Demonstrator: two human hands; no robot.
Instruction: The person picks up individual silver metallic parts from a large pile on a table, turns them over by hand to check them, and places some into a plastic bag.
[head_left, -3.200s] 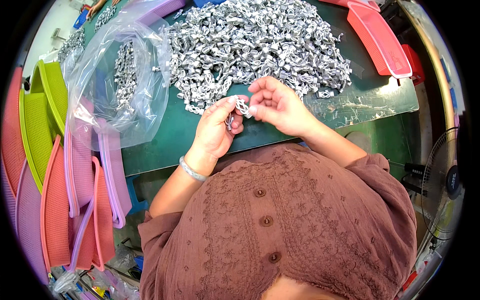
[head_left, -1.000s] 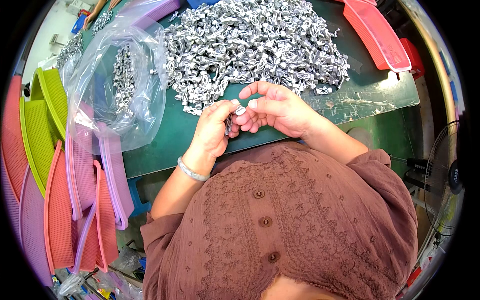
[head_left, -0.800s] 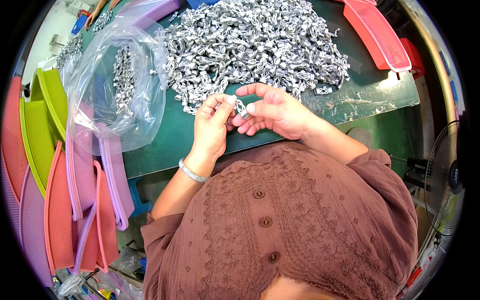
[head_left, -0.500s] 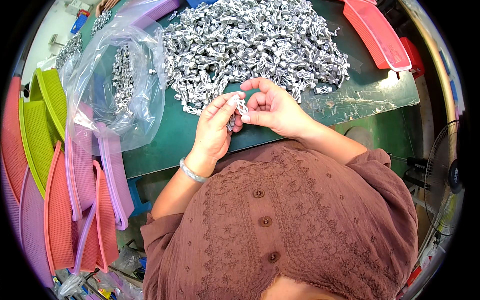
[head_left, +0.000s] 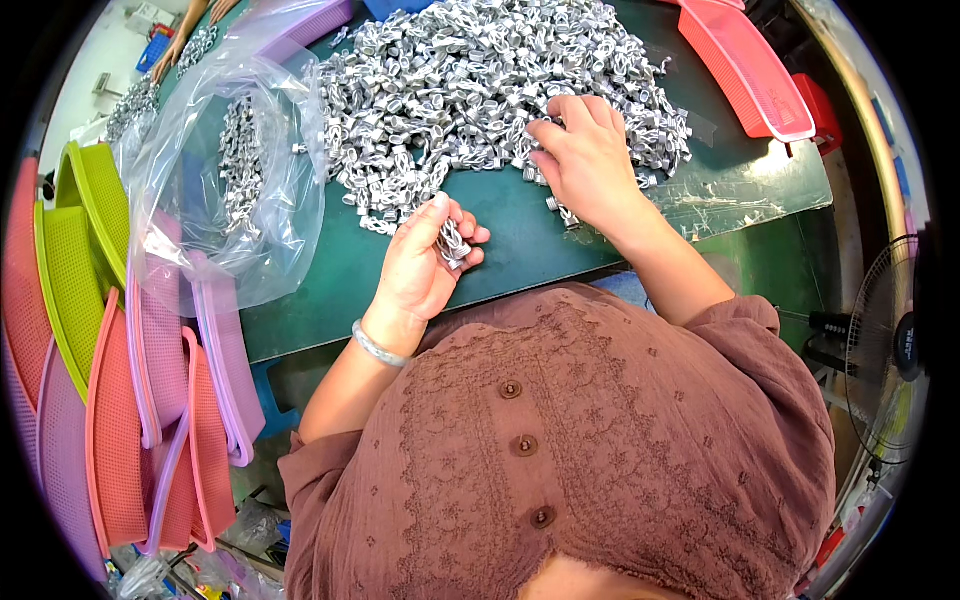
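Bright light on the tabletop point(head_left: 515, 250), with curved distortion and black corners around it.
The light seems to fall from above, its source out of view. White glare lies near the tabletop's right corner, and pale highlights streak the clear plastic bag point(head_left: 290, 230) at its left edge. Below the near edge the space is dimmer. The gray pieces point(head_left: 490, 80) piled toward the far edge look fairly crisp, though fine detail is too small to tell; baskets point(head_left: 115, 430) beyond the left edge bow strongly.
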